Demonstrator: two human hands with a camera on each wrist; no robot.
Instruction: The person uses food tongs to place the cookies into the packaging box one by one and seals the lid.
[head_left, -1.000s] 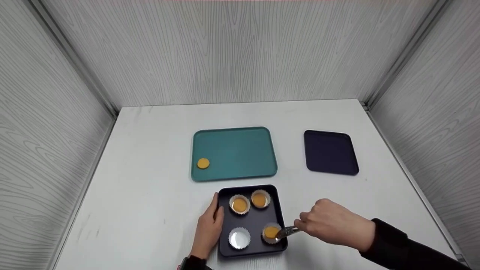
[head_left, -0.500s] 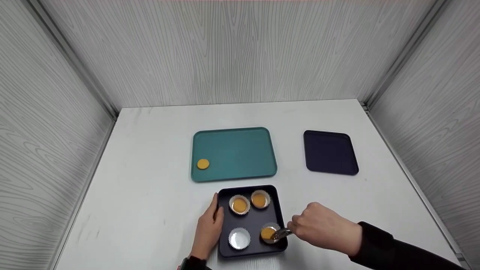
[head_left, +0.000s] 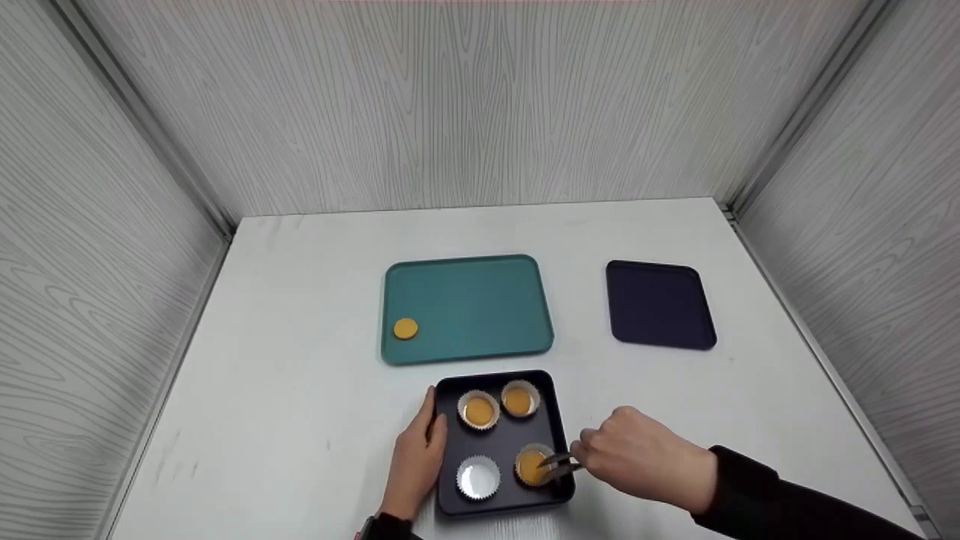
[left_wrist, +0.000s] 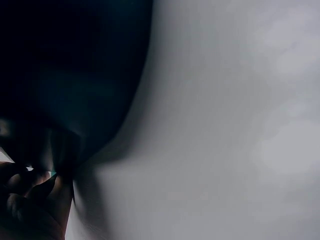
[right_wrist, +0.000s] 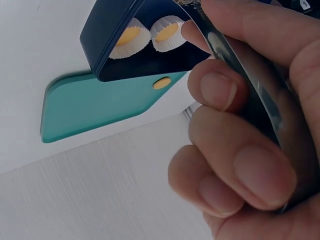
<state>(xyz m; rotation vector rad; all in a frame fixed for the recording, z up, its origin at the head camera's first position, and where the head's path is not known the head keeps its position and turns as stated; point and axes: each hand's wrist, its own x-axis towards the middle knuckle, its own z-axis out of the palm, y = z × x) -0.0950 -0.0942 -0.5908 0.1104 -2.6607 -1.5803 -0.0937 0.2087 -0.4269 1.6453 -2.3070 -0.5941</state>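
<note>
My left hand holds the left side of a dark square baking pan, thumb at the rim. Its fingers are mostly in shadow in the left wrist view. Four-sided and shallow, the pan bears several white paper baking cups. Yellow discs lie in the far-left cup, the far-right cup and the near-right cup; the near-left cup holds none. My right hand grips metal tongs, whose parted tips are at the near-right disc. Whether they touch it, I cannot tell.
Behind the pan lies a teal tray with one yellow disc in its near-left corner. A smaller dark tray is at the right. Grey wood-grain panels border the white table.
My right hand has moved slightly left, and the near-right cup and its disc have shifted left too. The tong tips have spread apart. My left hand stays at the pan.
</note>
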